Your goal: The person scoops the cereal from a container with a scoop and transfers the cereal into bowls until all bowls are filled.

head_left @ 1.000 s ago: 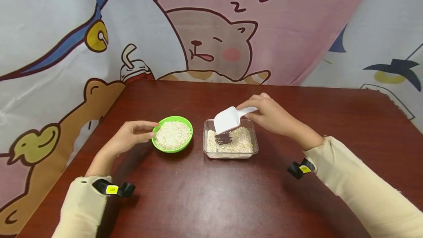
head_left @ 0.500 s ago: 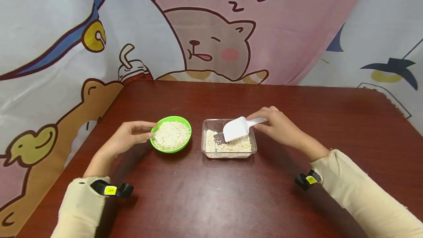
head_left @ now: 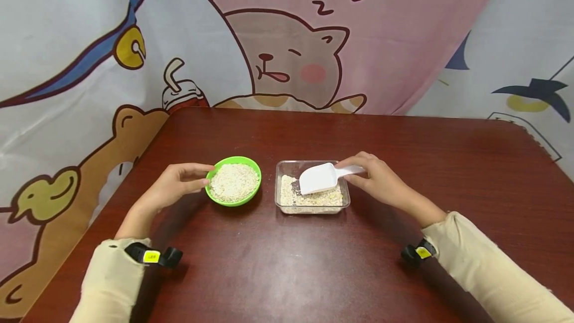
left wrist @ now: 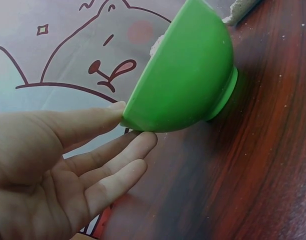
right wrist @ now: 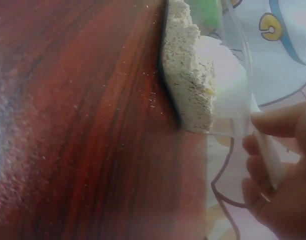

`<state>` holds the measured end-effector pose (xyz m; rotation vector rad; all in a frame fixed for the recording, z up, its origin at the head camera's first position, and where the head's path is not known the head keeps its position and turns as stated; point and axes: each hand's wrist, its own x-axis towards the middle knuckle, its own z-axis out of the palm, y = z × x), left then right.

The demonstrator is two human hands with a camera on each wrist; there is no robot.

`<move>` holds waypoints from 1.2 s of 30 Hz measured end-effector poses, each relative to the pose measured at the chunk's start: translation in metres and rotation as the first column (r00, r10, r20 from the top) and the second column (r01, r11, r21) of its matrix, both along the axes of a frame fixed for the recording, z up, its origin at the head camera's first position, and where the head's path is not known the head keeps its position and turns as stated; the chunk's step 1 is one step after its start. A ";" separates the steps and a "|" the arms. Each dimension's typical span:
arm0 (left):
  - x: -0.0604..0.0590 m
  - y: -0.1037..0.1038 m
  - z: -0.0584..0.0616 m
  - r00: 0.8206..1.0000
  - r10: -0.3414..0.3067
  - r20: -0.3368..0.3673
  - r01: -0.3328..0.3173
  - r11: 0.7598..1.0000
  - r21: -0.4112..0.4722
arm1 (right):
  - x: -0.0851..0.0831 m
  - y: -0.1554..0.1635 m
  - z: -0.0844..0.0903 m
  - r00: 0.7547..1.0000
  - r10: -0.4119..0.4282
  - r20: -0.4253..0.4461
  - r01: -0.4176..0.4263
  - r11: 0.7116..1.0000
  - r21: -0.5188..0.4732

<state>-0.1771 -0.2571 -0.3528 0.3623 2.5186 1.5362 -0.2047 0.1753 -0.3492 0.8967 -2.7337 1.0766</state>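
Note:
A green bowl (head_left: 232,203) full of pale oat flakes stands left of centre. My left hand (head_left: 177,186) pinches its near-left rim, thumb and fingertips at the edge in the left wrist view. To the right is a clear plastic box (head_left: 313,210) holding oats. In my right hand (head_left: 374,178) is a white scoop (head_left: 318,178), gripped by its handle. Its blade lies inside the box, over the oats; the right wrist view shows the blade (right wrist: 228,82) through the clear wall. The oats beneath the blade are partly hidden.
Both containers stand on a dark red-brown wooden table (head_left: 287,263), a short gap between them. Small crumbs lie on the wood beside the box. A cartoon-print cloth (head_left: 381,54) hangs behind the table and along its left side.
My right hand has moved right and down, bringing the scoop from above the box's left part into the box, its blade now flatter. My left hand stays at the bowl.

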 end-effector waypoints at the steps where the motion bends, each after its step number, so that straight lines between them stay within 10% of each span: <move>1: 0.000 0.000 0.000 1.000 0.000 0.001 0.000 1.000 0.001 | 0.000 0.000 -0.001 1.000 0.002 -0.001 -0.002 1.000 -0.002; 36: -0.003 0.002 0.002 0.997 -0.049 -0.054 0.047 0.998 -0.033 | -0.002 0.021 0.002 0.999 0.048 0.020 -0.049 0.998 0.040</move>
